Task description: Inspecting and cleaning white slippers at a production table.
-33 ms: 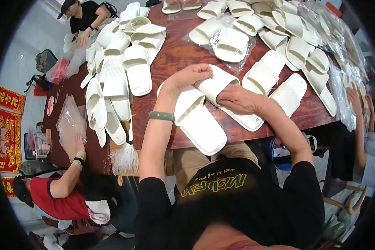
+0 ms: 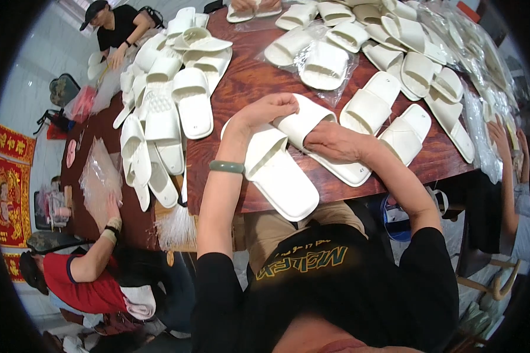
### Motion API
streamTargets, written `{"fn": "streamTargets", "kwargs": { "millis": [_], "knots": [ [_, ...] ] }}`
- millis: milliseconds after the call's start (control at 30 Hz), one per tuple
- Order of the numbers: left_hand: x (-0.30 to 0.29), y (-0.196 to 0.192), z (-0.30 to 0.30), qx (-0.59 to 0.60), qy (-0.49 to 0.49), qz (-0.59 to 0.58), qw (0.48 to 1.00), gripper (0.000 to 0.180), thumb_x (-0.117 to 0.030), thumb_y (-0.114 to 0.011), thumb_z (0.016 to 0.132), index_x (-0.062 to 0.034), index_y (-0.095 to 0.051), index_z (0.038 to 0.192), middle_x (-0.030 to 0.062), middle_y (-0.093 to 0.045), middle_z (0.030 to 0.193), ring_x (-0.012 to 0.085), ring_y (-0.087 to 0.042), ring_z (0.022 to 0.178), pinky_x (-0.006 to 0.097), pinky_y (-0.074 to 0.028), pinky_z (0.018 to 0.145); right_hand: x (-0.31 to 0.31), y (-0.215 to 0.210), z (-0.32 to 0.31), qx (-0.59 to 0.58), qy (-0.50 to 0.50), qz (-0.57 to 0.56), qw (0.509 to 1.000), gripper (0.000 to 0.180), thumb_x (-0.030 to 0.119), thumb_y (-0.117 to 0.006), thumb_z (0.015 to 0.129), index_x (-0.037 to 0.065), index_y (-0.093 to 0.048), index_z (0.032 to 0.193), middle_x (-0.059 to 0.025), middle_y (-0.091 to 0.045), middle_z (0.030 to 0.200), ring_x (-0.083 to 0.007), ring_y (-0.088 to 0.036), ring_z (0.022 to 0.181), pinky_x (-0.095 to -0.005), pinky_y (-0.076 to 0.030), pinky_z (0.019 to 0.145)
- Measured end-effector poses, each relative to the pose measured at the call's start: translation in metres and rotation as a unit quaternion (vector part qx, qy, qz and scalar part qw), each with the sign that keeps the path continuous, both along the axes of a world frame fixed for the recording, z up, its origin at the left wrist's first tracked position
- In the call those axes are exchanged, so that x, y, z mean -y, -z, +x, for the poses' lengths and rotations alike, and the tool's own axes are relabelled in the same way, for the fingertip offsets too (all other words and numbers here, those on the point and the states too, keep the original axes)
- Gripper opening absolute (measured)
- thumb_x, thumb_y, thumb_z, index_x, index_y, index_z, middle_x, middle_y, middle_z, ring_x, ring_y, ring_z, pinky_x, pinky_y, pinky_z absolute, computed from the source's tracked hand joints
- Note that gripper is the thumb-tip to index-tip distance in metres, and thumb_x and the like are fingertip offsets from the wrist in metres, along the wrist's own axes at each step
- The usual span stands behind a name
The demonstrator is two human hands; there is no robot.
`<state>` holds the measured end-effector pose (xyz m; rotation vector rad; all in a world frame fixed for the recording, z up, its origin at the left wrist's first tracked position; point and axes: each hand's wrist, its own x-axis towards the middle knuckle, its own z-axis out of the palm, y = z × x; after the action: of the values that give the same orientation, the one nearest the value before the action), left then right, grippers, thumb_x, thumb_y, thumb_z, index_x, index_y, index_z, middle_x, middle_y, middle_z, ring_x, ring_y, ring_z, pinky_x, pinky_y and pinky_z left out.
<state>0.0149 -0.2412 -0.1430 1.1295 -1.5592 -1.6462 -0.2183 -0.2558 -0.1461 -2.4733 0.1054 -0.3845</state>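
Lettered shirt [image 2: 330, 288], numbered slipper [image 2: 343, 169], character-printed banner [image 2: 15, 145]

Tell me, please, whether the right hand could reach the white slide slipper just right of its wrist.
Probably yes: that slide slipper lies largely uncovered, though the right hand may have to leave another slipper's strap.

- My left hand [image 2: 271, 108] touches a white slide slipper [image 2: 350, 171].
- My right hand [image 2: 338, 142] is at its strap's [image 2: 306, 115] opening.
- Another white slipper [image 2: 284, 179] lies alongside.
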Motion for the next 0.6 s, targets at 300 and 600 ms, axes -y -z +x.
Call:
{"fn": "streamTargets", "kwargs": {
  "millis": [300,600],
  "knots": [
    [0.002,-0.006,-0.002,0.065,-0.053,0.028,0.996,0.010,-0.020,-0.060,0.086,-0.0094,-0.058,0.088,-0.0088,-0.052,0.076,0.0008,-0.047,0.066,0.017,-0.038,0.057,0.003,0.021,0.000,0.118,-0.039,-0.047,0.991,0.014,0.007,-0.053,0.081,0.001,-0.056,0.093,-0.0182,-0.055,0.091,-0.0357,-0.054,0.086,-0.0429,-0.044,0.074],
    [0.003,0.000,0.001,0.030,-0.037,0.060,0.997,0.011,-0.021,-0.056,0.090,-0.0109,-0.055,0.087,-0.0095,-0.050,0.077,-0.0002,-0.046,0.066,0.016,-0.039,0.056,0.004,0.024,0.001,0.158,-0.025,-0.100,0.982,0.010,0.002,-0.056,0.074,-0.001,-0.052,0.083,-0.0166,-0.056,0.080,-0.0354,-0.056,0.080,-0.0444,-0.043,0.067]
  ]
}}
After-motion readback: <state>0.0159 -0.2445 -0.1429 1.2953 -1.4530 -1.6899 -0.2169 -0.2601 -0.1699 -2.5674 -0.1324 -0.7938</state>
